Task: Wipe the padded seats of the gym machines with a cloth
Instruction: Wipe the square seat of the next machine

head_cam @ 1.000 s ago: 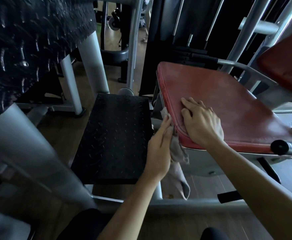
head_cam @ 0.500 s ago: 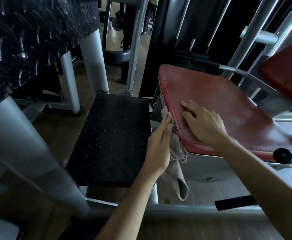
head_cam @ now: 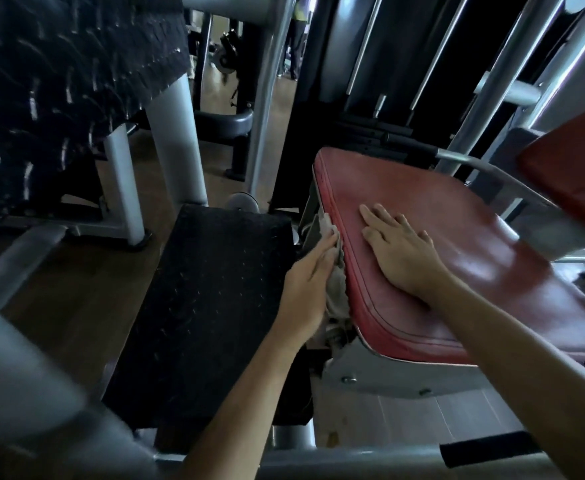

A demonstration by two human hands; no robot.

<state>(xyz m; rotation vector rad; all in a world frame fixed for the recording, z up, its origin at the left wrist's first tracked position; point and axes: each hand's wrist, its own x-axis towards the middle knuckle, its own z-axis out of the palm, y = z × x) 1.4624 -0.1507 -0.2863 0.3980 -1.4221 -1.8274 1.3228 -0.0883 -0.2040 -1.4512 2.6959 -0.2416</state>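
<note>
Left hand (head_cam: 304, 293), fingers straight, presses cloth (head_cam: 337, 299) on red seat (head_cam: 450, 216); right hand (head_cam: 402, 258) lies flat.

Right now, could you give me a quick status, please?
Left hand presses cloth against side of red seat. Right hand flat on top. Nothing blocking.
</note>
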